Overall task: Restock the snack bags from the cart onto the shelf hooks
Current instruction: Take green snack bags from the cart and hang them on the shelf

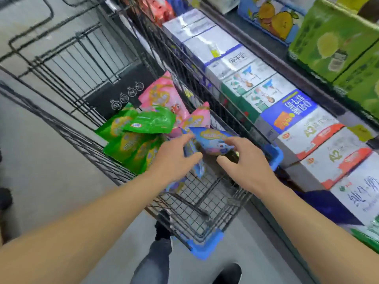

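The wire shopping cart holds green snack bags, pink snack bags and blue snack bags. One blue snack bag lies on top at the cart's right side. My left hand reaches in from the left, its spread fingers touching that bag's left edge, and a second blue bag shows under its thumb. My right hand comes in from the right, finger and thumb spread around the top bag's near end. No shelf hooks are in view.
Stacked milk cartons fill the low shelf right of the cart, with green boxes on the shelf above. Grey floor lies to the left. My legs and shoes stand under the cart's near end with blue corner bumpers.
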Action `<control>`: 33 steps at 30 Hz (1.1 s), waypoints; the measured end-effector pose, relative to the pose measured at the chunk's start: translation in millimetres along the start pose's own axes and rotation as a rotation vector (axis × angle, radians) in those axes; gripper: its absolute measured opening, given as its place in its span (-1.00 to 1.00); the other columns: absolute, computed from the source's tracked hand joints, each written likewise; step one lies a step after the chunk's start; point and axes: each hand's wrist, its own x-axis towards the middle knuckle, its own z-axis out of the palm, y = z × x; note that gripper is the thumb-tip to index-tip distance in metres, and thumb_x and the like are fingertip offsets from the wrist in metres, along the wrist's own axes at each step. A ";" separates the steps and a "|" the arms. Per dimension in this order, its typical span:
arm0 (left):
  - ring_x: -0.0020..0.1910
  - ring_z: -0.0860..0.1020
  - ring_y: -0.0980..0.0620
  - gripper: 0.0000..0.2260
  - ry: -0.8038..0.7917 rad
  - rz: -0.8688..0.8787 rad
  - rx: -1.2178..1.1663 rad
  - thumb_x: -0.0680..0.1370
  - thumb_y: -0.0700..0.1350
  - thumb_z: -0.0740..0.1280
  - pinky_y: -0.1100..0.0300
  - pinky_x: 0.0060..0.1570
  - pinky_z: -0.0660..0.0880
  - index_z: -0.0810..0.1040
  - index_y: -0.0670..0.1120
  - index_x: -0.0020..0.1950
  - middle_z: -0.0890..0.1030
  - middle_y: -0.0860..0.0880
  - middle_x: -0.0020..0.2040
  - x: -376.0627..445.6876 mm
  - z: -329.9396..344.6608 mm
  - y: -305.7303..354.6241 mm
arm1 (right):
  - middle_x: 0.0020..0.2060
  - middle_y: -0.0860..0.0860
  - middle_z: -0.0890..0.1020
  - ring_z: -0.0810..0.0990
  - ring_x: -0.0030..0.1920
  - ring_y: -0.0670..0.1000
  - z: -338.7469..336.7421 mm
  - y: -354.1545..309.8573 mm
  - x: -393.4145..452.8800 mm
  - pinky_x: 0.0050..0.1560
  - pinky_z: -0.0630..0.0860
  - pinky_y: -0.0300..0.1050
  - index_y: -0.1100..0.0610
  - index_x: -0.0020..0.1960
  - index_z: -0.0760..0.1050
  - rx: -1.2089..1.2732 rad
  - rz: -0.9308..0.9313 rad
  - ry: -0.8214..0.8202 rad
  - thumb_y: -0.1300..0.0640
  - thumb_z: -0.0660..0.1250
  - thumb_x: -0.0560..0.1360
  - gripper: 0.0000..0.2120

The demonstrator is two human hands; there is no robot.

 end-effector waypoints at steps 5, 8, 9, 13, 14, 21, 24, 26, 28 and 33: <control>0.32 0.48 -0.01 -0.45 -0.031 -0.059 0.034 0.50 0.04 0.40 0.20 0.23 0.38 0.39 0.03 0.47 0.52 0.01 0.37 27.3 -50.2 -73.2 | 0.25 0.05 0.55 0.53 0.25 0.07 61.6 -53.2 55.2 0.21 0.44 -0.05 0.08 0.34 0.47 -0.085 -0.025 -0.090 0.04 0.39 0.48 -0.56; 0.39 0.42 -0.03 -0.43 -0.093 -0.090 0.067 0.52 0.08 0.38 0.17 0.28 0.35 0.33 0.03 0.51 0.46 -0.01 0.43 47.3 -73.9 -115.9 | 0.15 0.14 0.57 0.51 0.20 0.17 99.9 -75.7 90.8 0.15 0.44 0.01 0.15 0.26 0.49 -0.205 -0.026 -0.164 0.05 0.40 0.47 -0.61; 0.40 0.40 -0.04 -0.42 -0.106 -0.085 0.092 0.53 0.09 0.36 0.16 0.29 0.34 0.32 0.03 0.52 0.44 -0.02 0.45 53.6 -79.1 -125.3 | 0.11 0.15 0.57 0.52 0.17 0.19 109.2 -79.0 100.3 0.12 0.43 0.02 0.16 0.23 0.49 -0.228 -0.025 -0.173 0.07 0.40 0.46 -0.62; 0.41 0.39 -0.08 -0.41 -0.138 -0.077 0.113 0.52 0.06 0.36 0.10 0.33 0.34 0.32 -0.01 0.52 0.43 -0.06 0.46 85.3 -99.1 -160.3 | 0.06 0.17 0.60 0.55 0.11 0.22 142.2 -87.0 140.7 0.05 0.44 0.02 0.17 0.21 0.51 -0.325 -0.056 -0.187 0.09 0.39 0.41 -0.61; 0.42 0.39 -0.08 -0.41 -0.148 -0.086 0.103 0.51 0.05 0.38 0.09 0.35 0.35 0.32 -0.02 0.51 0.42 -0.06 0.46 94.6 -103.3 -170.4 | 0.06 0.19 0.60 0.55 0.10 0.23 152.2 -88.5 152.3 0.04 0.46 0.02 0.19 0.22 0.51 -0.353 -0.057 -0.194 0.10 0.39 0.41 -0.60; 0.39 0.42 -0.10 -0.36 -0.152 -0.089 0.120 0.41 -0.08 0.41 0.01 0.32 0.43 0.34 0.02 0.49 0.44 -0.03 0.44 124.2 -111.4 -200.9 | -0.12 0.17 0.61 0.58 -0.05 0.27 203.5 -92.2 186.5 -0.02 0.52 0.09 0.22 0.00 0.56 -0.588 -0.125 -0.184 0.15 0.45 0.30 -0.71; 0.41 0.37 -0.10 -0.34 -0.173 -0.066 0.145 0.43 -0.09 0.41 0.02 0.36 0.37 0.30 -0.02 0.51 0.40 -0.02 0.46 127.3 -110.9 -208.1 | -0.13 0.11 0.63 0.55 -0.08 0.22 216.1 -94.0 195.1 -0.08 0.45 0.06 0.16 -0.04 0.57 -0.627 -0.107 -0.136 0.14 0.35 0.45 -0.87; 0.43 0.35 -0.07 -0.35 -0.173 -0.054 0.138 0.44 -0.10 0.42 0.05 0.35 0.33 0.30 -0.01 0.51 0.38 -0.01 0.48 126.8 -112.5 -211.5 | -0.18 0.11 0.64 0.56 -0.14 0.22 216.9 -95.4 199.8 -0.17 0.41 0.04 0.16 -0.10 0.59 -0.549 -0.091 -0.084 0.16 0.30 0.50 -0.89; 0.43 0.35 -0.03 -0.37 -0.143 -0.056 0.106 0.44 -0.11 0.42 0.10 0.34 0.32 0.33 0.01 0.50 0.38 0.02 0.48 124.5 -117.1 -212.3 | -0.27 0.13 0.63 0.56 -0.23 0.23 210.6 -99.0 202.1 -0.28 0.39 0.02 0.19 -0.15 0.59 -0.424 -0.072 -0.008 0.21 0.28 0.51 -0.86; 0.40 0.40 -0.03 -0.30 0.037 -0.178 -0.136 0.39 -0.13 0.49 0.09 0.37 0.34 0.34 0.00 0.50 0.42 -0.02 0.45 124.2 -129.9 -209.3 | -0.38 0.13 0.55 0.47 -0.35 0.24 166.9 -119.2 201.1 -0.30 0.36 0.04 0.14 -0.23 0.53 -0.426 -0.155 0.164 0.16 0.12 0.44 -0.78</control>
